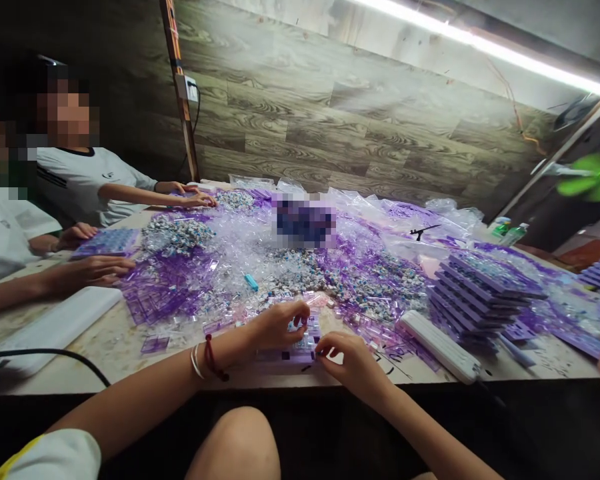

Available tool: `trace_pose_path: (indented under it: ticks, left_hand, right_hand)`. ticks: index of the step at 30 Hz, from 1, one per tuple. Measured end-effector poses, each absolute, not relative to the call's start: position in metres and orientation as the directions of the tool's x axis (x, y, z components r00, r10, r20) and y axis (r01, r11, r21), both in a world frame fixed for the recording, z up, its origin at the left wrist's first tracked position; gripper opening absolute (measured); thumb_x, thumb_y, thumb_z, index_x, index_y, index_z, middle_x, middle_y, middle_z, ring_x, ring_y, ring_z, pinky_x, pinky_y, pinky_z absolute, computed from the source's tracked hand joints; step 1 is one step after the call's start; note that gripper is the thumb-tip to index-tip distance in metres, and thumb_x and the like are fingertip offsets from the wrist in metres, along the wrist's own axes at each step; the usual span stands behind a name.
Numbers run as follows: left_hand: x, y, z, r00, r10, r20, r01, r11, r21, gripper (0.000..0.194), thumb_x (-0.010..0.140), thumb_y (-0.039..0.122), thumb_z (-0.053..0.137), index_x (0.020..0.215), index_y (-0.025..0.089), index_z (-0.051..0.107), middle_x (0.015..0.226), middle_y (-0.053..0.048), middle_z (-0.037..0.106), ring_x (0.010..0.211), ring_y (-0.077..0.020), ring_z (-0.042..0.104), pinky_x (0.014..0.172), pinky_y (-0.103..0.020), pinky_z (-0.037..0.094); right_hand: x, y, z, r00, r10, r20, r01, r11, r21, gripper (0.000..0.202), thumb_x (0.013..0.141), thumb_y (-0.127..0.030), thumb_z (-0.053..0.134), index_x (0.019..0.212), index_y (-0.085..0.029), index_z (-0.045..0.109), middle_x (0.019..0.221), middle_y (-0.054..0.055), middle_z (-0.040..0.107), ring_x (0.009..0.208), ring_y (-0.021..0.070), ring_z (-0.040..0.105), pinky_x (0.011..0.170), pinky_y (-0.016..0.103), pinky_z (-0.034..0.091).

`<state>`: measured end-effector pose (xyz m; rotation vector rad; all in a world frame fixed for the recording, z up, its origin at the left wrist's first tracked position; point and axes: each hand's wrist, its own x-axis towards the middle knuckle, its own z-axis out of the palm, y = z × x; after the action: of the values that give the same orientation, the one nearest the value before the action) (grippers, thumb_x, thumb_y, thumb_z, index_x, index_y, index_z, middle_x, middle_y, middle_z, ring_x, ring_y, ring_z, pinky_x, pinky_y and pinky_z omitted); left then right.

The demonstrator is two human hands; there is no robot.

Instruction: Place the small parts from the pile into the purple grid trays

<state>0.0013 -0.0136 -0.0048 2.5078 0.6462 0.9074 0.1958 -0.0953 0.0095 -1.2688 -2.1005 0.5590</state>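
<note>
A translucent purple plastic panel (275, 358) lies near the table's front edge, with small pale and blue parts on it. Over its upper right part, my left hand (280, 325) is bent with thumb and forefinger curled together; whatever sits between the tips is too small to name. My right hand (349, 360) rests at the panel's right edge, its thumb and forefinger pinched close, and any piece in them cannot be made out. Beyond both hands spreads a heap of small white and blue parts (300, 267), mixed with clear and purple plastic pieces.
A stack of purple panels (480, 300) stands at right, beside a white power strip (440, 345). A long white box (60, 330) with a black cable lies at left. Purple pieces (173, 280) are piled near two co-workers' hands. A small blue object (251, 282) lies mid-table.
</note>
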Motion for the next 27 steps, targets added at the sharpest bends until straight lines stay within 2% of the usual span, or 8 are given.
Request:
trace_pose_path:
  ticks: [3,7,13,27]
  left_hand:
    - [0.0020,-0.0148,-0.0020,0.696,0.537,0.477,0.296,-0.819,0.491,0.012,0.077,0.014,0.051,0.088,0.016,0.052,0.079,-0.001,0.059,0.069,-0.0127,0.055,0.066,-0.024,0.045]
    - [0.0030,-0.0168,-0.0005,0.696,0.531,0.483,0.305,-0.828,0.471,0.010,0.081,0.016,0.050,0.090,0.016,0.053,0.082,-0.003,0.060,0.074,-0.0143,0.057,0.070,-0.026,0.046]
    - [0.0030,-0.0160,0.0005,0.706,0.546,0.452,0.322,-0.815,0.482,0.012,0.089,0.023,0.046,0.097,0.016,0.052,0.087,-0.005,0.062,0.080,-0.0163,0.058,0.076,-0.028,0.046]
    - [0.0040,-0.0151,0.0009,0.722,0.512,0.465,0.311,-0.841,0.442,0.012,0.090,0.023,0.045,0.096,0.015,0.053,0.086,-0.005,0.062,0.080,-0.0160,0.058,0.075,-0.028,0.046]
  right_hand:
    - [0.1991,-0.0965,0.0052,-0.342,0.887,0.310,0.568,0.458,-0.684,0.018,0.073,-0.004,0.063,0.079,-0.019,0.070,0.080,0.003,0.071,0.070,0.0151,0.065,0.065,0.025,0.051]
    - [0.1978,-0.0960,0.0035,-0.346,0.868,0.356,0.524,0.493,-0.694,0.019,0.074,-0.005,0.062,0.078,-0.021,0.072,0.082,0.003,0.072,0.077,0.0166,0.067,0.073,0.027,0.052]
    - [0.1952,-0.0955,0.0078,-0.306,0.896,0.321,0.572,0.443,-0.691,0.018,0.076,-0.008,0.060,0.077,-0.022,0.073,0.083,0.004,0.071,0.077,0.0173,0.066,0.073,0.029,0.052]
    - [0.1961,-0.0951,0.0085,-0.373,0.866,0.334,0.553,0.496,-0.669,0.019,0.079,-0.006,0.055,0.077,-0.020,0.067,0.084,0.004,0.068,0.078,0.0161,0.064,0.074,0.027,0.050]
